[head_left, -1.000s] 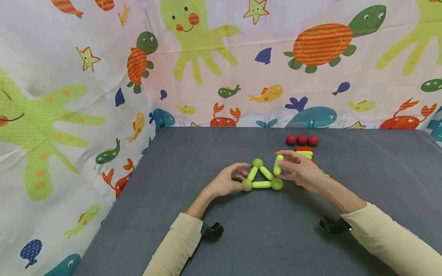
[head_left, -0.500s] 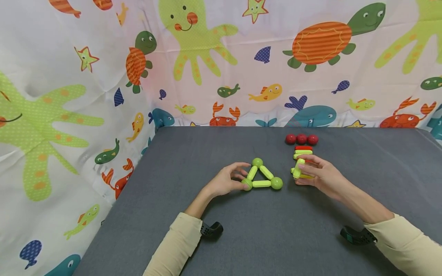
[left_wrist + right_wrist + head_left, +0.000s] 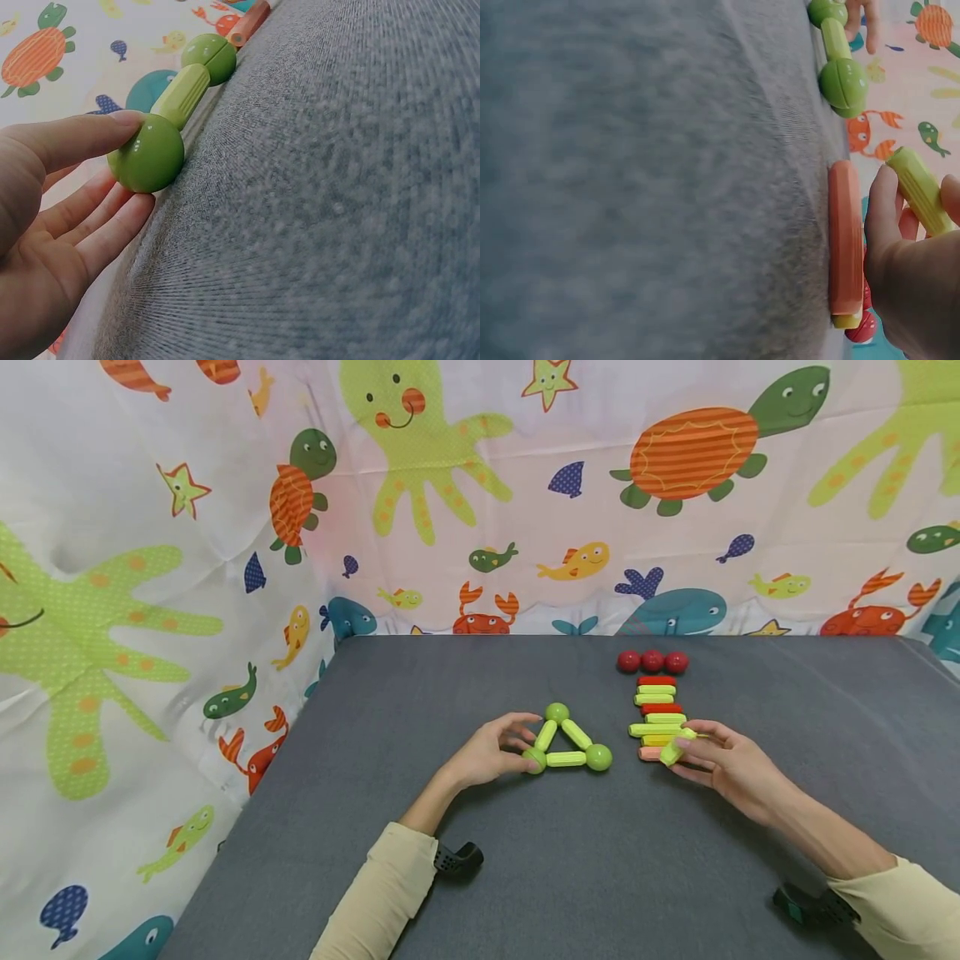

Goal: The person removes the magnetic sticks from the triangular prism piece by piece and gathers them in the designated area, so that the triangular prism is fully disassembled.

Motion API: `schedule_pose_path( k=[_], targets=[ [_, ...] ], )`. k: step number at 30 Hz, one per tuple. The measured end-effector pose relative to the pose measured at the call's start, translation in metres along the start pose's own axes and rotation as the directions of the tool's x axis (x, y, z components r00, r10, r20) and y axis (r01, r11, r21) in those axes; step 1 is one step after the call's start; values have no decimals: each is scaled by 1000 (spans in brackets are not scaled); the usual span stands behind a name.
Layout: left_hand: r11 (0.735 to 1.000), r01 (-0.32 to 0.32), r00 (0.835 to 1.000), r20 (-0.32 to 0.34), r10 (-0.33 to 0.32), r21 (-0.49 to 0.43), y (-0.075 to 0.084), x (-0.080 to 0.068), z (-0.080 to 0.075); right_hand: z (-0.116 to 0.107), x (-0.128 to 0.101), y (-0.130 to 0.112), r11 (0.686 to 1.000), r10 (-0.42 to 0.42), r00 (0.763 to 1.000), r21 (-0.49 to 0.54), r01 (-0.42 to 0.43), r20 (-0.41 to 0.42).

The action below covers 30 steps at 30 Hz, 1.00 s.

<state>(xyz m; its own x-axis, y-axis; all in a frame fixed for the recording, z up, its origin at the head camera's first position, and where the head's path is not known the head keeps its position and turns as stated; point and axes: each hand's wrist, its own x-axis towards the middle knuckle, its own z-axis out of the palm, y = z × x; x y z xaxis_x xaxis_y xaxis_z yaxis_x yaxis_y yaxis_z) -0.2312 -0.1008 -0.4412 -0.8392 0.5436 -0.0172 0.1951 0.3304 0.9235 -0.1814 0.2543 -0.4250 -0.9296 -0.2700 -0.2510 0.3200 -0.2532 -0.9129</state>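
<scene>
Fingers of our left hand (image 3: 491,756) curl around the near-left ball (image 3: 146,154) of the green triangle (image 3: 566,743); thumb and fingertips pinch this ball, as the left wrist view shows. The triangle lies flat on the grey tabletop (image 3: 525,877), made of three balls and three rods, near the middle.

Our right hand (image 3: 731,768) holds one green rod (image 3: 671,752) between thumb and fingertips. The rod is tilted and sits at the near right corner of the stack (image 3: 658,718), just beside the orange rod (image 3: 845,240) at the stack's near end. We cannot tell if it touches the stack. The stack is a row of green, red and yellow rods to the right of the triangle. Behind it three red balls (image 3: 652,662) stand in a line.
</scene>
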Motion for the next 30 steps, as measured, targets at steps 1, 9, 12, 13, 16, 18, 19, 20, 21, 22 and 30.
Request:
schedule_pose_path(
  k=[1, 9, 12, 13, 16, 18, 19, 20, 21, 22, 30],
  targets=[
    [1000, 0, 1000, 0, 0, -2, 0, 0, 0, -1, -1, 2, 1000, -1, 1000, 3, 1, 2],
    [1000, 0, 1000, 5, 0, -5, -1, -1, 0, -4, -10, 9, 999, 28, 999, -16, -28, -17],
    [1000, -2, 1000, 9, 2, -10, -2, 0, 0, -3, -12, 12, 999, 32, 998, 0, -32, -50],
    [1000, -1, 1000, 10, 1, -10, -2, 0, 0, -3, -12, 12, 999, 34, 997, 10, -33, -70],
    [1000, 4, 1000, 9, -3, -16, -3, 0, 0, -1, -12, 14, 999, 34, 989, 21, -31, -145],
    [1000, 5, 1000, 8, -5, -18, -3, 1, 0, 0, -12, 14, 999, 33, 981, 15, -31, -192],
    [1000, 5, 1000, 8, -5, -19, -3, 1, 0, 1, -12, 14, 999, 36, 977, 11, -35, -212],
    [1000, 5, 1000, 9, -5, -21, -3, 1, 0, 1, -12, 14, 999, 42, 973, 7, -41, -228],
    [1000, 5, 1000, 9, -4, -20, -3, 1, -1, 1, -12, 14, 999, 48, 970, 7, -48, -240],
    [1000, 3, 1000, 10, -3, -20, -3, 1, -1, 1, -12, 14, 998, 56, 967, 9, -56, -247],
    [1000, -1, 1000, 8, 1, -8, -3, 2, 0, 0, -11, 16, 994, 68, 952, -65, -92, -299]
  ],
)
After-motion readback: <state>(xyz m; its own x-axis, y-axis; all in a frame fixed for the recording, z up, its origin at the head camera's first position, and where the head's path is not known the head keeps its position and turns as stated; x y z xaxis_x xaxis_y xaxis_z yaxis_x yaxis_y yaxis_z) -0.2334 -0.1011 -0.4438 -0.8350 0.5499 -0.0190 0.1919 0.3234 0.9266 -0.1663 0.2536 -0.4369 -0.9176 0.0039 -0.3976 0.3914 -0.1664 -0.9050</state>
